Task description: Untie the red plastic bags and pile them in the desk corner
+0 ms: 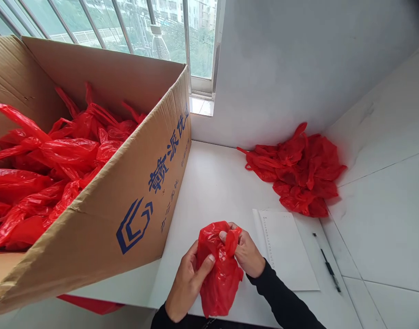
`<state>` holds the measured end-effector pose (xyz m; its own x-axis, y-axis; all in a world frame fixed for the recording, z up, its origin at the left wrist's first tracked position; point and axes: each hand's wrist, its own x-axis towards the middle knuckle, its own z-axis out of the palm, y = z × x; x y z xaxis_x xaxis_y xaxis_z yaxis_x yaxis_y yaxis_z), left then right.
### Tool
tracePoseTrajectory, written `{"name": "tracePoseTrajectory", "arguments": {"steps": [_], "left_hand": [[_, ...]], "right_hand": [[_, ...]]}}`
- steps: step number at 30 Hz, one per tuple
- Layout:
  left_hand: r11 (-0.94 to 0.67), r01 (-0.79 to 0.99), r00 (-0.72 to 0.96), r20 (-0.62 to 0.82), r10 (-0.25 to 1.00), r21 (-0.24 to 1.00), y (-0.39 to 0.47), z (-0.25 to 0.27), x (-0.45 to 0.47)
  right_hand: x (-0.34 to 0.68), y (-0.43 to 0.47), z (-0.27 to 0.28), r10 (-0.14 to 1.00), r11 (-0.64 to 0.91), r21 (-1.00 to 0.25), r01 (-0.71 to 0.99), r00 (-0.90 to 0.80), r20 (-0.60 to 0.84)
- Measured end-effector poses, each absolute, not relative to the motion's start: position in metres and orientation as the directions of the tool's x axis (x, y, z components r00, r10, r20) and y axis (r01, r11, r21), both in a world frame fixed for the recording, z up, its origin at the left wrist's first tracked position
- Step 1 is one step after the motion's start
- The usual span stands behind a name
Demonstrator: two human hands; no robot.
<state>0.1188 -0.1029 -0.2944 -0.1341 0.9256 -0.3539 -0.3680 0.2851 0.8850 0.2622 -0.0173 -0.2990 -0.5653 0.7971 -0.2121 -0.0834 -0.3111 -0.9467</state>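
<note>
A red plastic bag [220,278] is held up over the front edge of the white table [209,192]. My left hand [189,283] grips its left side, thumb lying across the front and fingers behind. At the upper right of the bag, my right hand [245,249] pinches a gathered part between thumb and fingers. What the bag contains, if anything, cannot be seen. Just right of my right hand lies an open notebook [288,251] with a column of small writing along its left side.
On the left stands a large open cardboard box [151,219], filled with red bags [68,151]. A pile of red bags [298,169] lies against the back wall. Beside the notebook is a black pen [329,267]. A barred window [201,45] is behind the box.
</note>
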Motion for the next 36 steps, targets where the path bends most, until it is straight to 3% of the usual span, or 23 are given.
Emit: {"name": "tracePoseTrajectory", "arguments": {"steps": [6, 9, 13, 19, 24, 32, 36], "left_hand": [[0.21, -0.681, -0.247, -0.49, 0.836, 0.702, -0.104, -0.312, 0.113], [0.177, -0.756, -0.232, -0.51, 0.828, 0.63, -0.106, -0.306, 0.113], [0.189, -0.729, -0.217, -0.484, 0.848, 0.658, -0.107, -0.291, 0.118], [0.214, -0.673, -0.239, -0.482, 0.843, 0.708, -0.107, -0.292, 0.12], [0.243, -0.56, -0.157, -0.389, 0.908, 0.792, -0.112, -0.301, 0.12], [0.225, -0.647, -0.255, -0.485, 0.837, 0.729, -0.109, -0.298, 0.113], [0.232, -0.608, -0.193, -0.425, 0.884, 0.76, -0.11, -0.295, 0.117]], "right_hand": [[0.268, -0.017, -0.302, 0.658, -0.373, -0.926, -0.057, -0.72, -0.221], [0.268, -0.018, -0.308, 0.661, -0.33, -0.943, -0.034, -0.722, -0.205], [0.266, -0.017, -0.311, 0.727, -0.288, -0.955, -0.075, -0.666, -0.167], [0.265, -0.016, -0.309, 0.729, -0.34, -0.931, -0.133, -0.662, -0.172], [0.268, -0.015, -0.308, 0.797, -0.303, -0.936, -0.18, -0.586, -0.145], [0.271, -0.017, -0.298, 0.689, -0.267, -0.961, -0.075, -0.712, -0.136], [0.268, -0.018, -0.298, 0.757, -0.218, -0.974, -0.061, -0.641, -0.129]]}}
